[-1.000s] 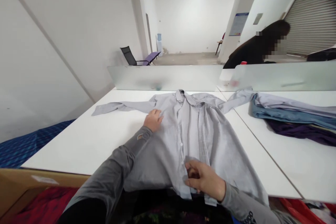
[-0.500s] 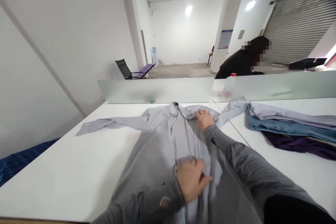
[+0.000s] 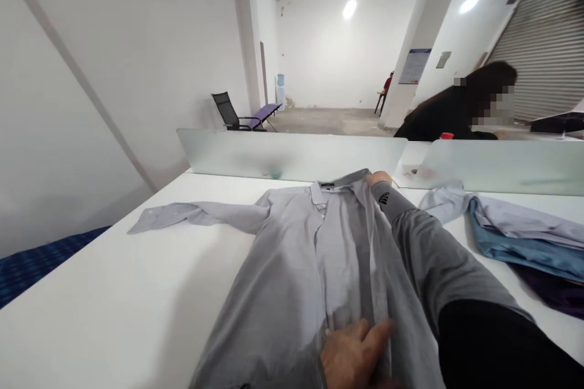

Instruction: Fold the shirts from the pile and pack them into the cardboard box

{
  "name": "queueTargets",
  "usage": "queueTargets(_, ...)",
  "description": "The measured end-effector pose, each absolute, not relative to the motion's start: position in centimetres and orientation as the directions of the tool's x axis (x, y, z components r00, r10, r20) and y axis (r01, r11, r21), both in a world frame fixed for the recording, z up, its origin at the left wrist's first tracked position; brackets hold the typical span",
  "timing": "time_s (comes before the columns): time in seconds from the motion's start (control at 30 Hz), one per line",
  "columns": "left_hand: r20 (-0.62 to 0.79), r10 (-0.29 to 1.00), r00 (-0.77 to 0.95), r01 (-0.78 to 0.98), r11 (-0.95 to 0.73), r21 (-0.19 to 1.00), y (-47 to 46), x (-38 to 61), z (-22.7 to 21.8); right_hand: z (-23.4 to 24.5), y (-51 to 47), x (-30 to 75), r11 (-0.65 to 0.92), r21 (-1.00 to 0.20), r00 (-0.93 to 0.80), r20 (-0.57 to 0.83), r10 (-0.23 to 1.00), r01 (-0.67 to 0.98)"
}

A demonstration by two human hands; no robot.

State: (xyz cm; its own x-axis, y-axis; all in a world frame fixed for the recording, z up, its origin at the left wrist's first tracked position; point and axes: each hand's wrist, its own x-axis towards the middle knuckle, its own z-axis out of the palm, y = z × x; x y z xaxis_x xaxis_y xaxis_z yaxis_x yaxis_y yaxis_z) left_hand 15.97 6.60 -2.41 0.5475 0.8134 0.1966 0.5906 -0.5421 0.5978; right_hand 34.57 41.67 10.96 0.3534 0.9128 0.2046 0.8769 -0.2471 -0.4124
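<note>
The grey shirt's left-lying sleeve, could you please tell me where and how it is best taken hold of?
Probably by the cuff, pinched between thumb and fingers from the left: the sleeve lies low along the white table, stretched outward from the grey shirt, and the cuff is its outer end.

We are gripping the shirt (image 3: 278, 273) by one side of its collar (image 3: 349, 180) with our right hand (image 3: 381, 179), holding that part up. Our left hand (image 3: 353, 355) is blurring low over the shirt's front, its hold looking unclear. One sleeve (image 3: 228, 214) is stretching left across the table (image 3: 123, 310); clothes (image 3: 515, 237) are lying piled at right. Behind the screen (image 3: 228, 151), a chair (image 3: 225, 112) is standing and a person (image 3: 435, 115) in black is leaning forward.
</note>
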Motion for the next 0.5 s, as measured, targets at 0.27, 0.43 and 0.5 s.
queueTargets(0.27, 0.301, 0.885, 0.354, 0.637, -0.464, 0.616, 6.1, 16.2, -2.4, 6.1, 41.4, 29.4, -0.136, -0.459, 0.154, 0.003, 0.988, 0.878)
queueTargets(0.43, 0.487, 0.853, 0.188, 0.638, -0.483, 0.599, 12.7, 8.0, 2.3, 6.0, 40.5, 36.9, -0.216, -0.344, 0.266, 0.105, 0.958, 0.914)
queueTargets(0.5, 0.518, 0.845, 0.134, 0.751, -0.427, 0.504, 18.2, 3.4, 4.2, 5.3, 40.0, 40.2, -0.272, -0.292, 0.313, 0.104, 0.944, 0.917)
